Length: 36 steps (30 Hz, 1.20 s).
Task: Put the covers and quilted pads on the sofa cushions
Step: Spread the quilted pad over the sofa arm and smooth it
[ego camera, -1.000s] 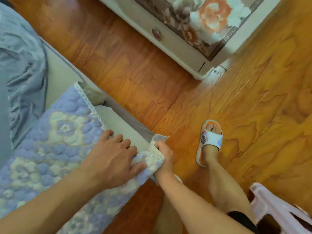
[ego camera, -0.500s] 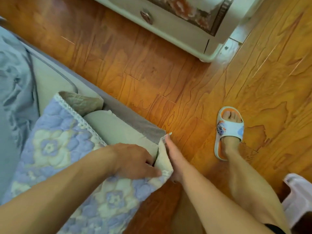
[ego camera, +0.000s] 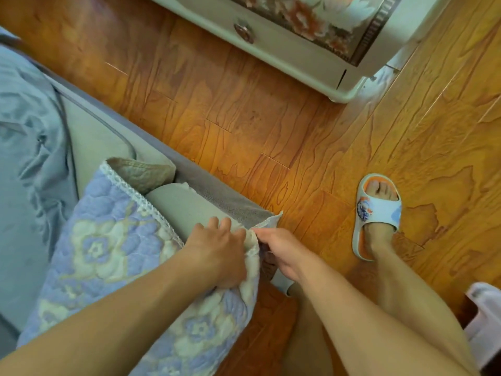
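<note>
My left hand [ego camera: 219, 253] lies palm-down on the near corner of the quilted pad [ego camera: 108, 248], fingers bent over the lace-trimmed edge, pressing it onto the sofa cushion [ego camera: 187, 207]. My right hand [ego camera: 282, 253] pinches the same corner from the outer side, fingers curled round the trim; a small flap of pad sticks up just past my fingertips. The two hands almost touch at the corner.

The pad, blue and cream floral, covers most of the cushion top and hangs off the front edge toward me. A strip of bare beige cushion shows between the lace edge and the grey sofa base [ego camera: 233, 204]. The far pad corner [ego camera: 141, 172] is folded back, underside showing. A second beige cushion [ego camera: 100, 131] sits beyond it, touching. Crumpled blue-grey fabric [ego camera: 27, 131] fills the left side, on the sofa, against the pad's inner edge.

Right of the sofa edge is wooden floor [ego camera: 244, 118], an open lane running between sofa and a white cabinet [ego camera: 298, 52] with a floral front and a round knob [ego camera: 244, 32], well apart from my hands. My right foot in a white and orange slipper [ego camera: 376, 213] stands on the floor near the right hand. My legs crowd the bottom right. A pale plastic object [ego camera: 485, 321] is cut off at the right edge, beside my leg; cannot tell what it is.
</note>
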Each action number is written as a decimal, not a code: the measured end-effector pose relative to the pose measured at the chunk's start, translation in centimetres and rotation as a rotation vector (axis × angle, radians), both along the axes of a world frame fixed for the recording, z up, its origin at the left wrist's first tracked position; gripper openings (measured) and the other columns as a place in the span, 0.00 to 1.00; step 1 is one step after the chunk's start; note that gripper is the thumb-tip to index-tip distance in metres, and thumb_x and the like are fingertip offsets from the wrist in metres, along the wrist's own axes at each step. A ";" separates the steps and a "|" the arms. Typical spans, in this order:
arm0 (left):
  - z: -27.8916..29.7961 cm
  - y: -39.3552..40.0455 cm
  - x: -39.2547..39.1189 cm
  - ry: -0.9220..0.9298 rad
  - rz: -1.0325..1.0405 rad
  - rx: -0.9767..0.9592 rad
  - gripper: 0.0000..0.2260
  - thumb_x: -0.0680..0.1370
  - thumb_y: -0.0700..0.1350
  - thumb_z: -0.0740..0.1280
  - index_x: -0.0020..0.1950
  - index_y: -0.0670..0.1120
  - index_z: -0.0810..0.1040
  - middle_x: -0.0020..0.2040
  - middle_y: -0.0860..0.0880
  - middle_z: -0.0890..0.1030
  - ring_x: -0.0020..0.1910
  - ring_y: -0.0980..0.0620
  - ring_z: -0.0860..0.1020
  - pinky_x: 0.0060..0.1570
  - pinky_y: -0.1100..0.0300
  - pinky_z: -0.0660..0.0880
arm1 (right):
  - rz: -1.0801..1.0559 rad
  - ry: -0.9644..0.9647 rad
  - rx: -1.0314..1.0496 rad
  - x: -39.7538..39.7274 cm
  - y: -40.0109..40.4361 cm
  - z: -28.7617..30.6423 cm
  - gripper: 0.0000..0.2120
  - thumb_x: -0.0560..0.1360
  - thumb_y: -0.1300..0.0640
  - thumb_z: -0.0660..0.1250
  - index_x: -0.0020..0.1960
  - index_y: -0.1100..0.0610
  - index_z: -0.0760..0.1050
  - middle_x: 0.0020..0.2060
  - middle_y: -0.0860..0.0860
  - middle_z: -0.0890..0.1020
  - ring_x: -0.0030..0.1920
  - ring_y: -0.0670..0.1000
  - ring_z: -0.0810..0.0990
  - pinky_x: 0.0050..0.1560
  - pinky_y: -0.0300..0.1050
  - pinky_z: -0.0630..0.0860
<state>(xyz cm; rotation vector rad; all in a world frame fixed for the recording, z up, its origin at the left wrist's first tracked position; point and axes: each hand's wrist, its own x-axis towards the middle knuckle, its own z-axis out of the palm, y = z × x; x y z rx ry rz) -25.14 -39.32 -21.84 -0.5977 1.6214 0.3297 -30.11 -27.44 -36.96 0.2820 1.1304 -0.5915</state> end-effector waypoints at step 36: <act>-10.7 -2.4 -0.6 -0.137 -0.033 0.132 0.18 0.81 0.50 0.55 0.64 0.47 0.77 0.65 0.45 0.79 0.62 0.45 0.78 0.62 0.49 0.75 | 0.552 0.441 -0.266 2.4 -1.0 -2.1 0.15 0.77 0.54 0.58 0.44 0.53 0.83 0.46 0.54 0.85 0.50 0.57 0.81 0.52 0.56 0.78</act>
